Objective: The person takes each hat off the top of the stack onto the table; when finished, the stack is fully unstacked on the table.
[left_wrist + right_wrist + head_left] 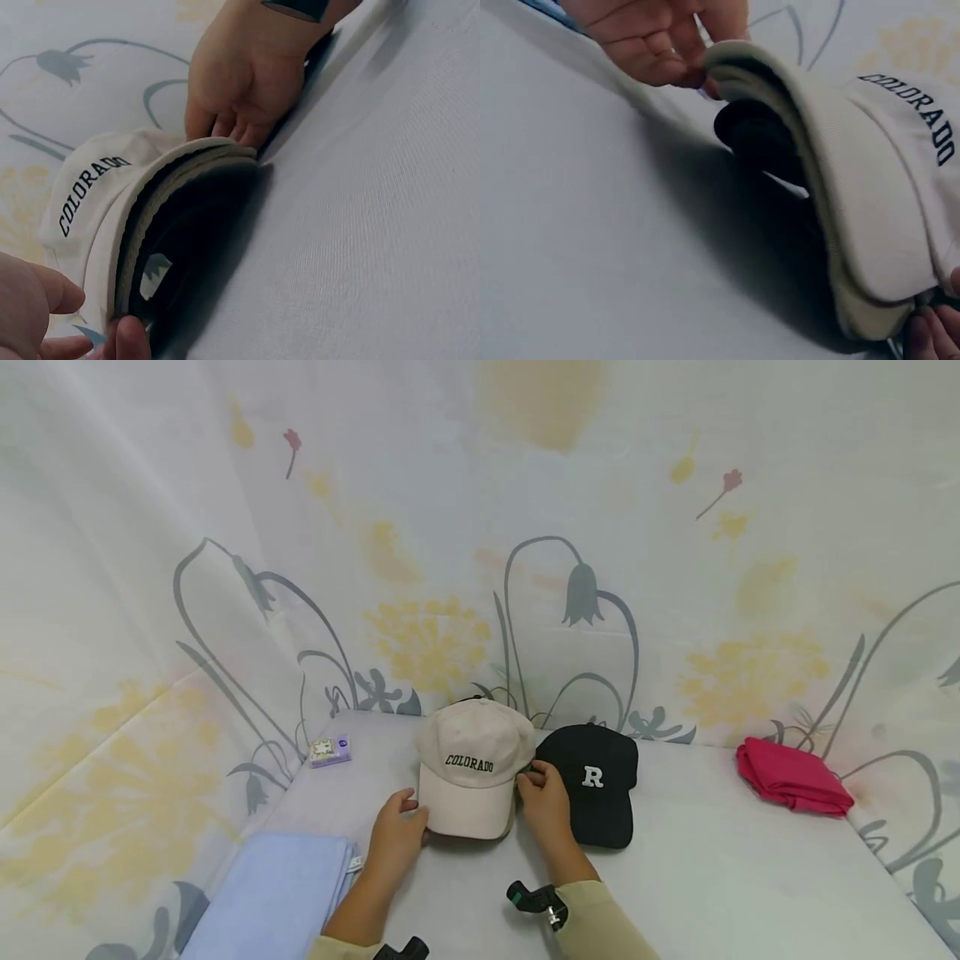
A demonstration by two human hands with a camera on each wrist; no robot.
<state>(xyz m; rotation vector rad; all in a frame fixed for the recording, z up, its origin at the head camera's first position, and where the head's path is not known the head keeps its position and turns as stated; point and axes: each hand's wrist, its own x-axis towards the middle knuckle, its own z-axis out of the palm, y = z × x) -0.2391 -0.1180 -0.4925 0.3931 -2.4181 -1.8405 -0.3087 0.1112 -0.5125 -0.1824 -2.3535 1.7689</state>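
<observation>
A beige cap [468,768] lettered COLORADO sits on the grey-covered table [712,877], brim toward me. My left hand [411,810] pinches the brim's left edge, thumb under and fingers over. At the brim's right edge, beside the crown, my right hand [528,779] grips the cap. In the wrist views the beige cap [97,195] [885,187] has its brim lifted a little off the cloth, with shadow beneath. A black cap [596,781] with a white R lies against its right side.
A folded light-blue towel [277,893] lies at the near left corner. A small box [331,750] sits at the back left, and a folded pink cloth [791,777] at the back right. Flowered fabric walls [480,527] close in the table's back and sides.
</observation>
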